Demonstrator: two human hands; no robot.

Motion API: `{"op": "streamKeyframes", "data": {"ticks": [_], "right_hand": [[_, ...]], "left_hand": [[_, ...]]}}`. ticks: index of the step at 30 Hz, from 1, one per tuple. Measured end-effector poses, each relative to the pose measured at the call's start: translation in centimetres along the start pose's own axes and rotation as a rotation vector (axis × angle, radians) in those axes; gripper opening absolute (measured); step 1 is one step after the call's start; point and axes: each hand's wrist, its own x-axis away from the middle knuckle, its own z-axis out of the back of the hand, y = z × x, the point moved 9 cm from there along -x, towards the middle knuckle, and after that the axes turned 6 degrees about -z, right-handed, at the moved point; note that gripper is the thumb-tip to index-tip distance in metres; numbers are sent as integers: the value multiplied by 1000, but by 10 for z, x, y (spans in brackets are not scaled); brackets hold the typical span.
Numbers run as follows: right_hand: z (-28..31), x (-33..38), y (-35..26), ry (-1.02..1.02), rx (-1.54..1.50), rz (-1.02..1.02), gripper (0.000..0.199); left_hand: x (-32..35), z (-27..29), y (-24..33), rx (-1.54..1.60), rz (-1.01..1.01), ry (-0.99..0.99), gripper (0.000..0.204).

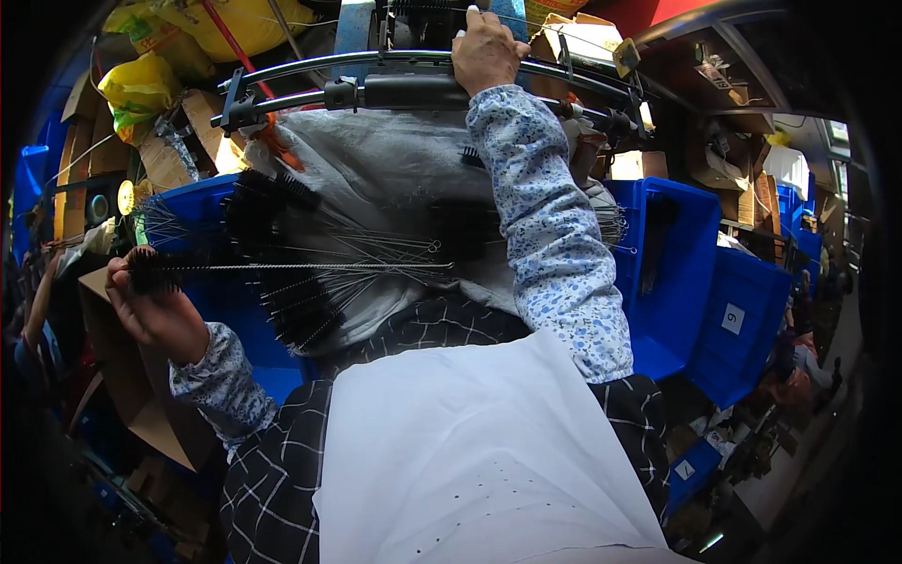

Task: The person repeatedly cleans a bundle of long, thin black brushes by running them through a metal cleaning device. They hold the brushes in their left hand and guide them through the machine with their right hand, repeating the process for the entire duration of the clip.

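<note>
Our left hand (155,315) pinches a black-bristled twisted-wire brush (282,267) by its bristled end, beyond the fanned black wire brushes' (268,211) left edge; our right hand (489,52) overlaps a shiny steel rail (404,56), grip unclear.

The brush (202,269) is black-bristled, the sleeves (547,211) blue-flecked white.

Out at the left, the left hand (164,320) has the bristled end of a black brush (193,270) pinched in its fingers, the twisted wire stem pointing right across a fan of more brushes (305,315) on grey cloth (371,155)! Up top, the right hand (487,52) is at the metal rails (404,58), patterned sleeve (554,226) stretching over the cloth. Blue bins (691,235) flank both sides!
</note>
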Motion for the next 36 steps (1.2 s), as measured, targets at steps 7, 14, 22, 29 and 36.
{"op": "streamKeyframes", "data": {"ticks": [7,14,22,29,36], "right_hand": [[-1,-13,73,26,-31,96,39],[-14,-58,125,-138,294,61,34],[53,-15,140,-578,-122,19,25],[78,126,-18,-966,-692,464,31],[50,76,-7,-364,-505,197,21]], "left_hand": [[-2,16,-3,-64,16,39,21],[2,-29,-32,52,139,-114,19],[16,-90,-58,168,331,-347,16],[83,-174,-76,328,532,-763,17],[51,-130,-98,-379,266,-947,30]]}}
